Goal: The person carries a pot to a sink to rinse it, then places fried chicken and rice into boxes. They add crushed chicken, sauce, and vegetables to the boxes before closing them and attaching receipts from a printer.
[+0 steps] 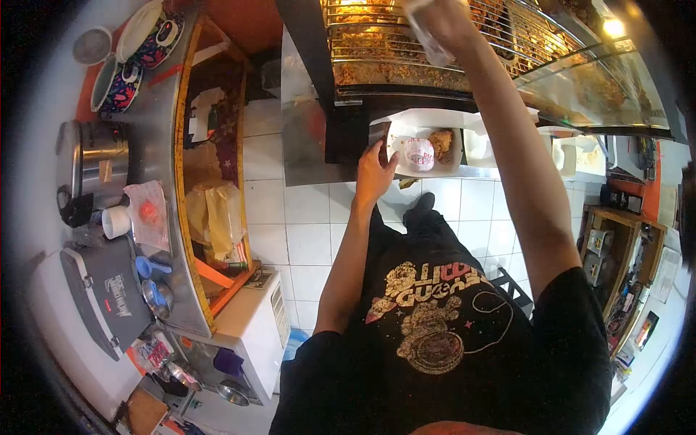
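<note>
My left hand rests with its fingers apart at the left edge of an open white box. Inside the box sit a round wrapped packet with red print and a piece of brown fried food. Up at the lit display case, my right hand has its fingers around a clear plastic bag or wrap, blurred in part. Wire racks with crumbs and fried pieces lie behind and below that hand.
More white boxes stand to the right under the case. At the left, a steel counter holds a metal pot, patterned bowls and a grey case. A white cabinet stands at the lower left.
</note>
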The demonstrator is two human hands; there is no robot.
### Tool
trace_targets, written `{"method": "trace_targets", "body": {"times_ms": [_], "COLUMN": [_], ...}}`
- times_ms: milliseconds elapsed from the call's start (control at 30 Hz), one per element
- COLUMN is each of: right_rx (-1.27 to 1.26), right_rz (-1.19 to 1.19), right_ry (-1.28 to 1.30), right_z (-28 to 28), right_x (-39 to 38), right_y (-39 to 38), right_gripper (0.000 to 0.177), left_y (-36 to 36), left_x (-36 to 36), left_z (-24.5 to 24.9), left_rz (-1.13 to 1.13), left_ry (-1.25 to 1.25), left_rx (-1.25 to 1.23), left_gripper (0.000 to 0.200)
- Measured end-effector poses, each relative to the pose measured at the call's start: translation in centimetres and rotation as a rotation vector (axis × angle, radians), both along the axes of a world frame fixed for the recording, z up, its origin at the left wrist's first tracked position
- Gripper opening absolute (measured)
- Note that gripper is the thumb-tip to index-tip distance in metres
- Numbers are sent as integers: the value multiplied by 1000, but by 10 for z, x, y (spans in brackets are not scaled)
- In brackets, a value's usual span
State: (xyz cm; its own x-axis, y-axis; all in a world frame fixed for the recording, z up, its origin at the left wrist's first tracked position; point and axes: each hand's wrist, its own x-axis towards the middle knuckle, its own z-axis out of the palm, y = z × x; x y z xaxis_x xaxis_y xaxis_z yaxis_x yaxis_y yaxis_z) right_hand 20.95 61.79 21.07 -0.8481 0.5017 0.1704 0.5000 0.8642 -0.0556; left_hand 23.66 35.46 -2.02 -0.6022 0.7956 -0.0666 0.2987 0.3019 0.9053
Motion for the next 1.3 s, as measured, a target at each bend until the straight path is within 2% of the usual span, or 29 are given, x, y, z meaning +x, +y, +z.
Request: {"method": "trace_targets", "body": {"times_ms": [100,167,200,267,333,367,467,500,533,567,600,633,667,700,733,767,833,900,967,1033,1100,1133,1167,1200,1233,1300], "right_rx": [-100,-263,-171,-84,-1639,-1641,-1544,-1504,-1428,-1213,-842,-473,-421,-369,-548,-140,-62,-3,55,-301,-258,-356,-323,-287,-122,90], "right_rz": [0,29,-66,-163,-47,-59,-323,-405,-397,-338,-200,-69,-104,-137,-111,53,210,255,301,87,101,64,50,38,47,156], "right_ry": [206,411,361,305,1147,1148,814,705,744,599,481,355,324,293,283,-53,-130,-147,-169,123,126,287,390,493,537,432], "right_z": [2,-1,54,93,56,31,-57,-62,-71,-83,-92,-99,-102,-105,-130,-139,-205,-195,-177,-145,-115,-79,-70,-61,-66,-97], "right_x": [36,59,65,81,132,152,206,209,206,202,197,190,176,162,153,148,156,158,160,156,141,126,108,91,67,29], "right_y": [-20,-33,-83,-120,-109,-110,-118,-125,-141,-147,-154,-162,-170,-174,-174,-177,-185,-183,-184,-179,-169,-165,-160,-155,-138,-103], "right_gripper": [36,35,34,33,37,37,42,45,38,32,31,32,36,40,46,51,53,49,46,43,37,34,32,31,30,33], "left_y": [1,1,1,2,2,1,4,5,5,4,4,3,2,0,-1,-4,-8,-11,-17,-17,-26,-31,-36,-42,-52,-72], "left_x": [-3,-3,-4,-4,-4,-3,-4,-4,-5,-6,-8,-11,-13,-12,-12,-12,-17,-14,-9,-3,-1,3,6,7,9,14], "left_z": [19,25,24,25,29,22,8,3,-2,-6,1,7,12,10,3,-5,-10,-5,-4,-11,-21,-20,-18,4,6,5], "left_rz": [0,-3,7,17,52,47,92,85,77,69,58,37,17,10,60,112,49,88,45,114,90,87,83,71,74,-16], "left_ry": [-36,-78,-86,-97,-5,-10,-169,-167,-125,-83,-78,-251,-423,-415,-586,-754,-757,-786,-702,-736,-773,-631,-487,-527,-523,-540], "left_rx": [-11,-33,-9,9,63,56,9,8,-11,-33,-38,-134,-232,-241,-110,27,65,51,73,131,107,90,76,51,56,-9], "left_gripper": [44,42,39,36,32,32,29,29,31,34,34,38,42,42,45,48,49,50,48,46,48,46,43,41,41,38]}}
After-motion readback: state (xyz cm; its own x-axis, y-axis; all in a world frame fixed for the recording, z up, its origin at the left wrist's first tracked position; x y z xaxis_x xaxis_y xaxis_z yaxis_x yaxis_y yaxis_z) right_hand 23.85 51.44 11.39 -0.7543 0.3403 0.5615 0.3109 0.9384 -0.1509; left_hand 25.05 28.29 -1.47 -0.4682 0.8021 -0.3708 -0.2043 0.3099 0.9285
